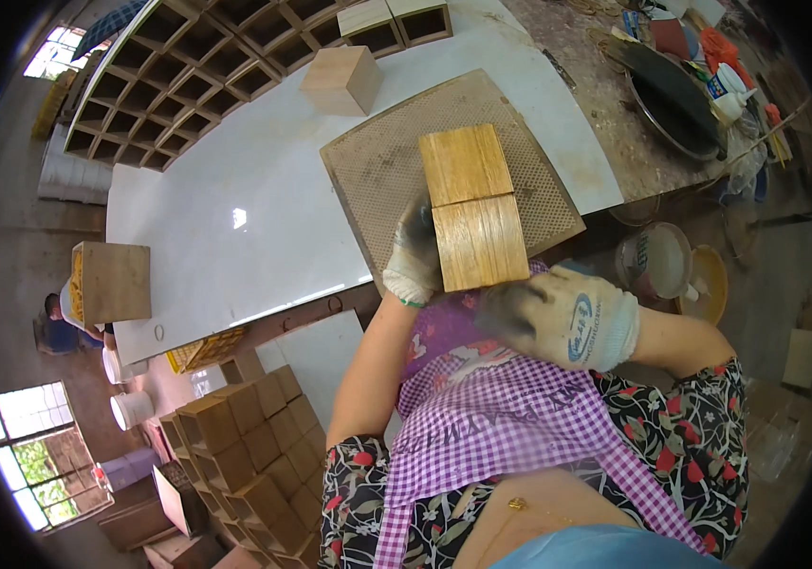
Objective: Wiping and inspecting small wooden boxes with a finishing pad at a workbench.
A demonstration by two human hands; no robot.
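Blue cloth [596, 550] nearest, left hand [413, 248] clasps grained golden box [475, 218], right hand's [565, 318] grip unclear.

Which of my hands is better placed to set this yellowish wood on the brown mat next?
Probably your left hand: it seems to grip the yellowish wood from the left, with the brown mat beyond. Your right hand is by the near edge, closer to your body.

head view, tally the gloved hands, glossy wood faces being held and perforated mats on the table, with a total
Gloved hands: 2 (left hand, right hand)
Glossy wood faces: 2 (upper face, lower face)
Perforated mat: 1
Total: 5
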